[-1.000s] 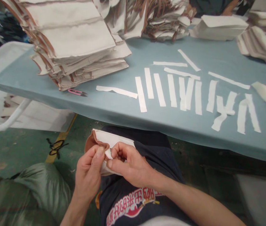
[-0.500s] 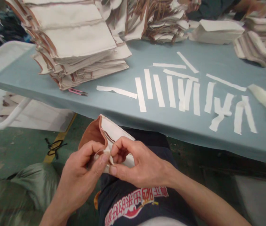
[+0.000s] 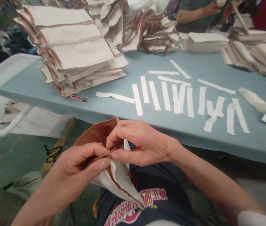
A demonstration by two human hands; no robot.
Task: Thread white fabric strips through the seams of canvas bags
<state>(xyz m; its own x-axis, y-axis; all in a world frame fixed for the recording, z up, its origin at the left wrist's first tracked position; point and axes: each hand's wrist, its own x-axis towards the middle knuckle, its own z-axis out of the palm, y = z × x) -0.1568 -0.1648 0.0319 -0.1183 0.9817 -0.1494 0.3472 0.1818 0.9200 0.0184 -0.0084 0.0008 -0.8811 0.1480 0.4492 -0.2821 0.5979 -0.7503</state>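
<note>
Between my hands, over my lap and just below the table edge, is a sewn fabric piece [image 3: 121, 179], white on one face and brown on the other, with a brown-edged seam. My left hand [image 3: 85, 166] pinches its folded edge between thumb and fingers. Close beside it, my right hand [image 3: 140, 142] pinches the same edge, thumb and fingertips nearly meeting my left thumb. The brown side opens upward behind my fingers, and the white side hangs toward my apron. What lies right under the fingertips is hidden.
On the blue table [image 3: 114, 113] lie several white strips [image 3: 166, 95] and pink thread snips [image 3: 78, 98]. A tall stack of white-and-brown pieces [image 3: 76, 40] stands at left, a white bin [image 3: 12, 69] beside it. Across the table, a person's hands [image 3: 208, 9] work near folded stacks [image 3: 206, 42].
The fabric piece has been turned, so its white seamed side now hangs down over my apron. My right hand has shifted up and pinches the edge beside my left. The camera view has tilted slightly.
</note>
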